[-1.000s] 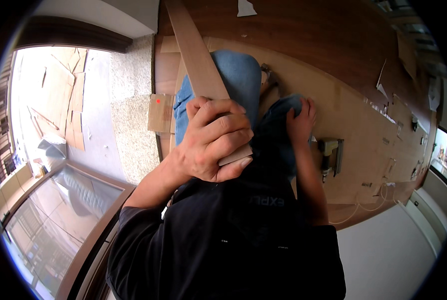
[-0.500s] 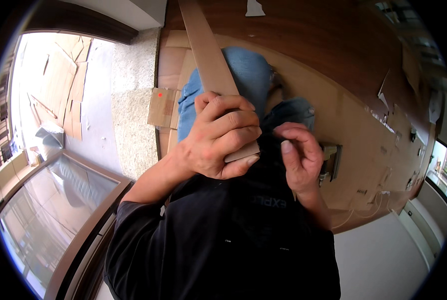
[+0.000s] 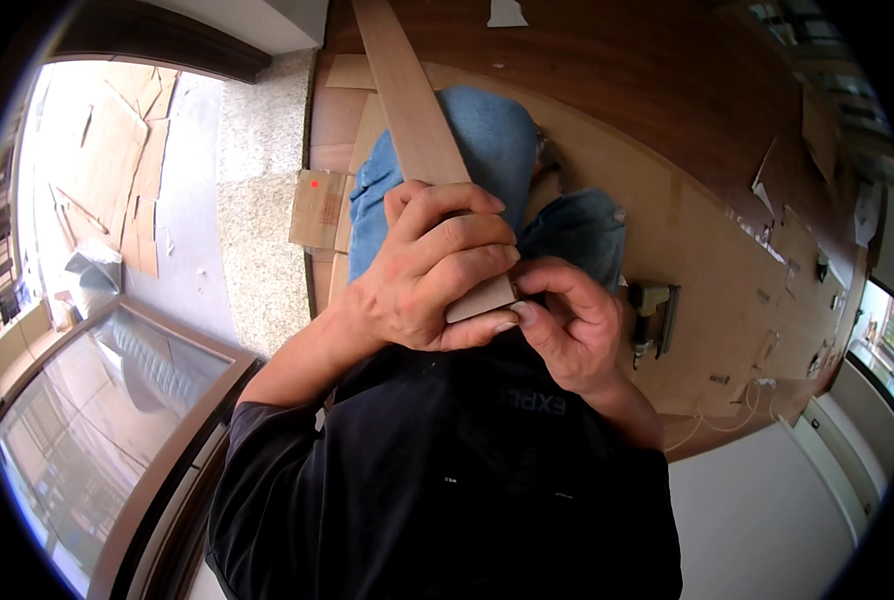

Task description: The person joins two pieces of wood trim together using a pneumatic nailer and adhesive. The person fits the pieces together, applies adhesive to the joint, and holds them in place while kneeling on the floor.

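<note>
Basically left hand [image 3: 432, 265] fingers wrapped tight round near end of long wooden strip [image 3: 417, 130] running far over blue-jeaned knees, right hand [image 3: 567, 330] fingertips pinching its end edge; looks light, stiff, best gripped near end.

Left hand [image 3: 432, 265] wrapped over the near end of the wooden strip [image 3: 412, 120], fingers curled across its top, forearm bare and bent inward. Right hand [image 3: 567, 325] just beside that end, fingertips [image 3: 527, 312] pinching its corner, wrist flexed.
</note>
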{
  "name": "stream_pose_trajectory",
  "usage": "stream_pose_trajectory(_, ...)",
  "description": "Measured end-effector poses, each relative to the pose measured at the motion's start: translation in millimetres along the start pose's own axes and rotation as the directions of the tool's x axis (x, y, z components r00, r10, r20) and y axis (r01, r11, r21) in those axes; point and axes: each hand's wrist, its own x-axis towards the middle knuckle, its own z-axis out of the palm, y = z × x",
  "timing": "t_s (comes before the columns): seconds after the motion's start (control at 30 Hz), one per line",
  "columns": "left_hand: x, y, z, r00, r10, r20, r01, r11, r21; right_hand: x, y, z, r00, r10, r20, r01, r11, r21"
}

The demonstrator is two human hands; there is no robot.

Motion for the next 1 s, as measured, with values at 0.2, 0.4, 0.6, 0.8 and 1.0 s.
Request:
stream_pose_trajectory(0.2, -3, 1, 2, 0.998, -0.052, -0.017, 0.051, 0.998, -0.043, 0, 3, -2, 1.0, 0.004, 0.019, -0.003, 1.0, -0.024)
stream_pose_trajectory(0.4, -6, 1, 0, 0.996, -0.082, -0.029, 0.079, 0.993, -0.09, 3, 8, 4, 0.999, -0.04, 0.009, 0.04, 0.998, -0.058)
stream_pose_trajectory(0.6, -12, -3, -4, 0.999, -0.05, -0.006, 0.05, 0.994, -0.098, 9, 1, 7, 0.998, -0.037, 0.047, 0.041, 0.997, -0.07)
stream_pose_trajectory(0.8, -11, -7, -9, 1.0, -0.02, 0.016, 0.021, 0.995, -0.1, 3, 1, 12, 0.999, 0.025, 0.034, -0.023, 0.999, -0.037)
stream_pose_trajectory(1.0, -16, -8, -15, 0.999, -0.007, 0.049, 0.012, 0.994, -0.106, 8, 1, 16, 0.998, -0.029, 0.047, 0.03, 0.999, -0.023)
